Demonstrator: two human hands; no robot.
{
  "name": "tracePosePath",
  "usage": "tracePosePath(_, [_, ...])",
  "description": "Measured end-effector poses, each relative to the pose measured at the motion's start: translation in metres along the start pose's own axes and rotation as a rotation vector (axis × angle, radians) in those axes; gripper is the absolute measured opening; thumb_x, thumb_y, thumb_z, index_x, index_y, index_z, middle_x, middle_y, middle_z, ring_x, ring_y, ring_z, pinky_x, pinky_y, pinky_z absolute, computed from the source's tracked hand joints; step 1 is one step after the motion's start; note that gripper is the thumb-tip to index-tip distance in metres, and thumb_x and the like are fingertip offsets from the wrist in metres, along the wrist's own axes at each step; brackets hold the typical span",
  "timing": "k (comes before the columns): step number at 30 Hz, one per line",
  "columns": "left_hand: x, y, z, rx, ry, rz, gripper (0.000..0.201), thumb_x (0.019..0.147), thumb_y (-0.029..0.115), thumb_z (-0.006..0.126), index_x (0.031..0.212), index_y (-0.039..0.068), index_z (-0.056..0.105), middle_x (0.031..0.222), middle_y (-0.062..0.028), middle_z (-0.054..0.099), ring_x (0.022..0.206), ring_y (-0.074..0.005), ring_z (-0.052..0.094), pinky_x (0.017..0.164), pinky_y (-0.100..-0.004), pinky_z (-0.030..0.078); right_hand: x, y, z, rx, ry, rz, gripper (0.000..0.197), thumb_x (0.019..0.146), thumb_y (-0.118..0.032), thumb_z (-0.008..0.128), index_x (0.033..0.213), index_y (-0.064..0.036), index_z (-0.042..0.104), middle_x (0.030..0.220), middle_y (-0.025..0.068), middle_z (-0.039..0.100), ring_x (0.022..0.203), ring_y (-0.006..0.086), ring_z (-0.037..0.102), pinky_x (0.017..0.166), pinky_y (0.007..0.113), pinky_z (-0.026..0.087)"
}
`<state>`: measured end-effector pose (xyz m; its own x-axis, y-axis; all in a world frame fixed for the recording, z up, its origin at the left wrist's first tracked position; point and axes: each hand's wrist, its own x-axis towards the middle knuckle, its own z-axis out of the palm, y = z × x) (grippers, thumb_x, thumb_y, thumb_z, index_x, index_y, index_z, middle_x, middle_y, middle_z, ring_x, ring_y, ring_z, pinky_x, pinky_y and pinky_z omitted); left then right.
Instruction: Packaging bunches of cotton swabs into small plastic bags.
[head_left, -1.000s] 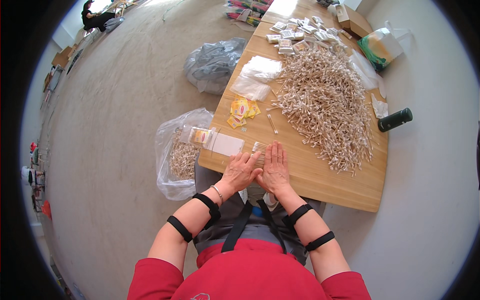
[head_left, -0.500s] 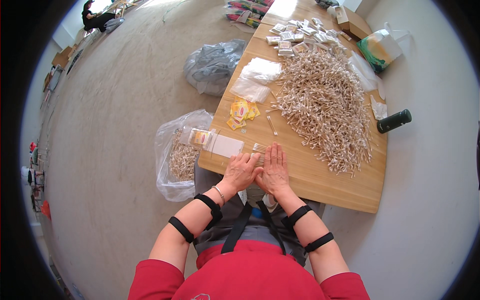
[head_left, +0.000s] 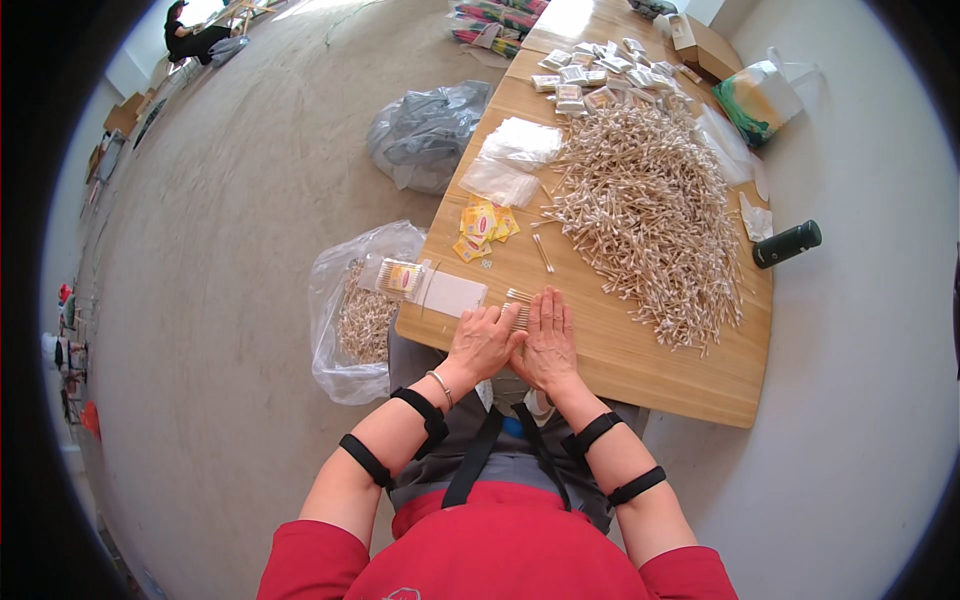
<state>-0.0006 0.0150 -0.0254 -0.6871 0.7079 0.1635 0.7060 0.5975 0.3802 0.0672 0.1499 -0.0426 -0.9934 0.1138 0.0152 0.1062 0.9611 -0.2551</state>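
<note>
A small row of cotton swabs (head_left: 519, 296) lies on the table near its front edge, between my two hands. My left hand (head_left: 482, 338) has its fingers bent, their tips at the left ends of these swabs. Flat on the table, my right hand (head_left: 546, 338) keeps its fingers straight and side by side along the right ends. The hands meet at the thumbs and partly hide the row. Left of them are a white card (head_left: 455, 296) and a clear pack of swabs (head_left: 401, 279). A large heap of loose cotton swabs (head_left: 650, 200) spreads to the right.
Yellow printed cards (head_left: 484, 226) and clear plastic sleeves (head_left: 515, 155) lie along the left side. Filled packs (head_left: 590, 75) are piled at the back. A dark green bottle (head_left: 788, 243) is by the wall. An open bag of swabs (head_left: 362, 320) stands left of the table.
The swabs between my hands have shifted slightly, with a small gap now showing in the row. Both hands stay almost in place.
</note>
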Motion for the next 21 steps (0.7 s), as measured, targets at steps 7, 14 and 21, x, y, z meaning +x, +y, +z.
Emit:
tracePosePath(7, [0.008, 0.0, -0.001, 0.012, -0.05, -0.031, 0.057, 0.085, 0.035, 0.06, 0.133, 0.008, 0.044, 0.085, -0.0085, 0.061, 0.08, -0.0261, 0.06, 0.072, -0.0393, 0.042, 0.0, -0.001, -0.001, -0.07, 0.027, -0.003, 0.093, 0.079, -0.049, 0.055, 0.143, 0.0077, 0.018, 0.15, 0.0262, 0.013, 0.142, 0.038, 0.008, 0.115, 0.047, 0.007])
tracePosePath(14, [0.011, -0.004, -0.001, -0.022, -0.11, -0.028, 0.06, 0.083, 0.031, 0.062, 0.134, 0.007, 0.041, 0.088, -0.0105, 0.063, 0.084, -0.0272, 0.062, 0.075, -0.0401, 0.043, 0.001, -0.003, -0.008, 0.002, 0.019, -0.015, 0.098, 0.079, -0.055, 0.055, 0.142, 0.0088, 0.017, 0.15, 0.0273, 0.015, 0.142, 0.0386, 0.009, 0.115, 0.047, 0.008])
tracePosePath(21, [0.018, -0.002, -0.006, -0.09, -0.132, -0.075, 0.055, 0.082, 0.026, 0.064, 0.129, 0.006, 0.044, 0.088, -0.0131, 0.065, 0.083, -0.0296, 0.064, 0.074, -0.0403, 0.046, -0.001, -0.003, -0.007, -0.027, -0.029, 0.008, 0.097, 0.079, -0.054, 0.057, 0.143, 0.008, 0.017, 0.15, 0.0259, 0.014, 0.142, 0.0373, 0.008, 0.116, 0.046, 0.007])
